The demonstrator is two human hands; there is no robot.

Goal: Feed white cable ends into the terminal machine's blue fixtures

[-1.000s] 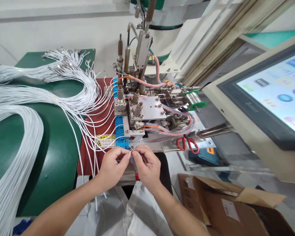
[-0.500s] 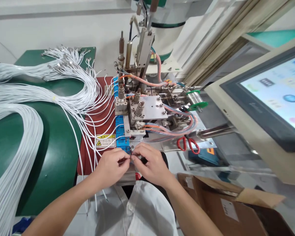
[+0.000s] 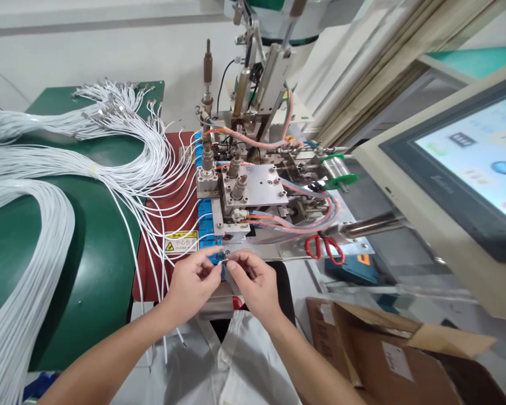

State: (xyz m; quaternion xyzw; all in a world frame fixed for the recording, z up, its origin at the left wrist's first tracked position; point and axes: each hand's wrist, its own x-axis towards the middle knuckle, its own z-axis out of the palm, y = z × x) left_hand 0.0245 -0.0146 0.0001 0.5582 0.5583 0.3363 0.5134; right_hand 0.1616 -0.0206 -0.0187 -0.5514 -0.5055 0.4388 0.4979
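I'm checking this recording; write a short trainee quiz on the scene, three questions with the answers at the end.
1. True or false: the red-handled scissors lie on the green table among the white cables.
2. Multiple choice: the right hand pinches a small thin piece close to the left hand. Where?
A) over the cardboard box
B) beside the near end of the row of blue blocks
C) in front of the screen
3. Fill in the blank: the spool at the machine has ____ end discs.

Key: 1. False; 2. B; 3. green
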